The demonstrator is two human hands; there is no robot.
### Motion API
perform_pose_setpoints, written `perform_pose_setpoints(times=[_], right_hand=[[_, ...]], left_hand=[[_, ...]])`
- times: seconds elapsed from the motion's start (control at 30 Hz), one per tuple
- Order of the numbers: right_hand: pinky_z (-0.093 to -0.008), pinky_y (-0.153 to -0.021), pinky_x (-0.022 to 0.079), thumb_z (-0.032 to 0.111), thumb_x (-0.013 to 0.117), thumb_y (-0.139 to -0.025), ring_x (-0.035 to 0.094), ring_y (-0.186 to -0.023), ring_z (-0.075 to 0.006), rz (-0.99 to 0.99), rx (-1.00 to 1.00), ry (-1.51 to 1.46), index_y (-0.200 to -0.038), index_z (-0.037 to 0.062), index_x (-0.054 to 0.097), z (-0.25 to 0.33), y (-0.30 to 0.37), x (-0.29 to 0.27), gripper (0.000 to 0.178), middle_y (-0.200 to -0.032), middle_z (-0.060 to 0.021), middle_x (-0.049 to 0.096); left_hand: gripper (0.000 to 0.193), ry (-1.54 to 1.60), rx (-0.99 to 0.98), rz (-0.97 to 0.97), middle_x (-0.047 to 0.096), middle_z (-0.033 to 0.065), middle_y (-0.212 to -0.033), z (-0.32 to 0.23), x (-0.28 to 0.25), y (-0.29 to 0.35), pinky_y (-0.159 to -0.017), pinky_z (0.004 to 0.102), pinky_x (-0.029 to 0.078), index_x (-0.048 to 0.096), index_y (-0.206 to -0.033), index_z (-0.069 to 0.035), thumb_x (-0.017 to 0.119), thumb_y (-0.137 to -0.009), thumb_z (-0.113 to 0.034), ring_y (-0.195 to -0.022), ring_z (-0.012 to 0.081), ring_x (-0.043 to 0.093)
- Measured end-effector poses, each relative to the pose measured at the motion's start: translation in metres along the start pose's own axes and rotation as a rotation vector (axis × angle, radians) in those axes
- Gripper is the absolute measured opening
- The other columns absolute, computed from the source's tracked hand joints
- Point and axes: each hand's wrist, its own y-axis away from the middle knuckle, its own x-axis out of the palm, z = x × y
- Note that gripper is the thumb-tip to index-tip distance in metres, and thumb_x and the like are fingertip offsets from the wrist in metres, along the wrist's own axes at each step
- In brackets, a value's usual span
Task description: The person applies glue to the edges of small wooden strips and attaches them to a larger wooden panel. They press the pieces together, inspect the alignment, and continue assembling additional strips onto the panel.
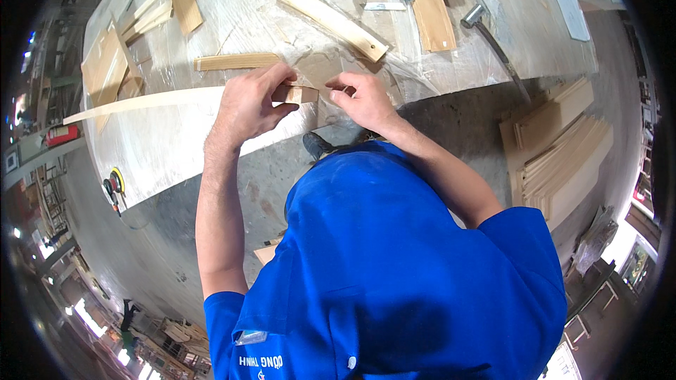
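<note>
A long, pale wooden strip [162,98] runs from the far left to just in front of me, along the near edge of the plastic-covered table [282,127]. My left hand [246,102] grips it near its right end, fingers over the far side and thumb on the near side. Just past that end, my right hand [366,100] is closed, thumb and fingertips drawn together. Whatever it may pinch is too small to make out. A short wooden piece [236,62] lies just beyond my left hand.
Beyond my hands lie a wooden slat with a hole [331,21], a wider board [427,7] and a hammer [486,35] with its handle over the edge. Stacked boards [563,155] stand at right. A round sander [114,181] sits at the left corner.
</note>
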Motion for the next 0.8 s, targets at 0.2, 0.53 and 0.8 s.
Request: perform_pose_setpoints(times=[0.2,0.53,0.8], right_hand=[[-0.0389,-0.084,0.060,0.018,0.079,-0.091,0.076,-0.094,-0.0254,0.069,0.124,0.081,-0.128,0.0046,0.075,-0.014,0.002,0.002,0.039,-0.110,-0.0143,0.077],[-0.0474,-0.126,0.040,0.024,0.094,-0.077,0.051,-0.149,-0.0363,0.191,-0.400,0.049,-0.153,0.0095,0.059,0.053,-0.014,-0.021,0.085,-0.156,-0.0190,0.056],[-0.0440,-0.111,0.055,0.016,0.095,-0.080,0.068,-0.129,-0.0325,0.193,-0.648,-0.055,-0.134,0.0056,0.071,0.126,-0.031,-0.002,0.059,-0.133,-0.0170,0.073]], left_hand=[[0.042,-0.034,0.005,-0.018,0.077,0.0094,-0.087,-0.004,0.002,-0.002,-0.070,0.0405,0.059,0.073,-0.104,-0.010,0.097,-0.069,-0.014,-0.080,0.0292,0.077],[0.040,0.138,-0.031,-0.097,0.075,0.0086,-0.080,-0.036,-0.086,0.024,-0.069,0.0313,0.060,0.076,-0.100,-0.004,0.098,-0.067,-0.008,-0.074,0.0197,0.077],[0.043,0.203,-0.032,-0.128,0.076,-0.0009,-0.084,-0.052,-0.185,0.045,-0.065,0.0224,0.050,0.078,-0.102,-0.003,0.099,-0.064,-0.001,-0.075,0.0044,0.067]])
